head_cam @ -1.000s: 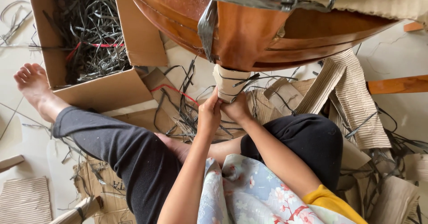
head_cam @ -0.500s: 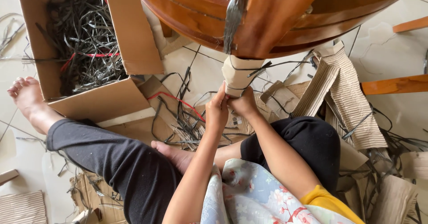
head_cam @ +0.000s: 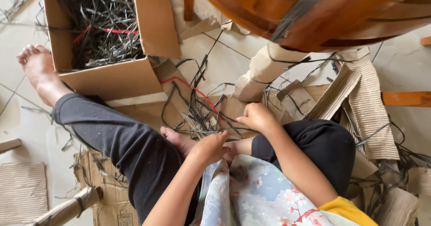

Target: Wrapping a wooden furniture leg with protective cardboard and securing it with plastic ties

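Observation:
I sit on the floor with my legs folded. My left hand [head_cam: 211,147] is curled into a fist just above my foot, closed on a thin black strap [head_cam: 204,130] from the loose tangle on the floor. My right hand [head_cam: 257,117] rests a little farther forward, its fingers curled down onto the same strap. Beyond both hands stands a wooden furniture leg wrapped in brown paper [head_cam: 262,71] with dark straps around it. It belongs to a brown wooden furniture piece [head_cam: 314,10] overhead.
An open cardboard box [head_cam: 112,77] full of black straps, with one red strap, stands at the left by my bare foot [head_cam: 38,68]. Corrugated cardboard sheets [head_cam: 368,104] lie at the right, flattened cardboard [head_cam: 103,194] at the lower left, and a wooden bar [head_cam: 406,98] at the far right.
Both hands have left the paper-wrapped leg and dropped back to the strap tangle in front of my legs. The view has tilted, so the furniture sits higher in frame.

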